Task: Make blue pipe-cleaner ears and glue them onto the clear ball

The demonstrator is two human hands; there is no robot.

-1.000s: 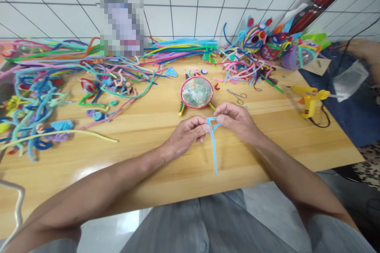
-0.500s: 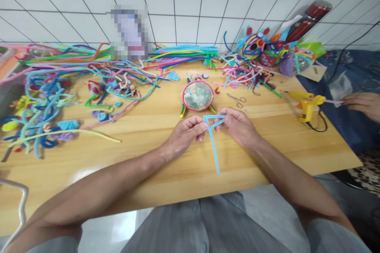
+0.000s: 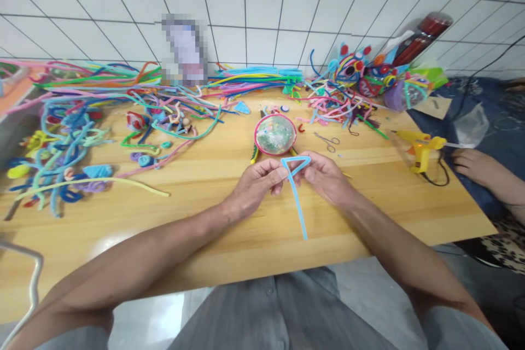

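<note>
A light-blue pipe cleaner (image 3: 298,205) is bent into a small triangle with one long tail hanging toward me. My left hand (image 3: 262,181) pinches it at the triangle's left corner, where the strands cross. At the right corner, my right hand (image 3: 324,175) grips the bend between thumb and fingers. Just beyond both hands rests a clear, domed piece with a pink-red rim (image 3: 274,135), greenish inside. It lies over pliers with yellow-and-green handles (image 3: 254,154), whose middle is hidden.
Small scissors (image 3: 328,142) lie right of the dome. A yellow glue gun (image 3: 422,153) stands at the right, near another person's hand (image 3: 478,169). Tangled pipe cleaners (image 3: 74,142) cover the left side. Decorated figures (image 3: 348,68) and a red flask (image 3: 429,33) are by the wall.
The right bend of the pipe cleaner now shows as a sharper, closed corner as my right fingers shifted. The other person's hand came down and nearer beside the glue gun.
</note>
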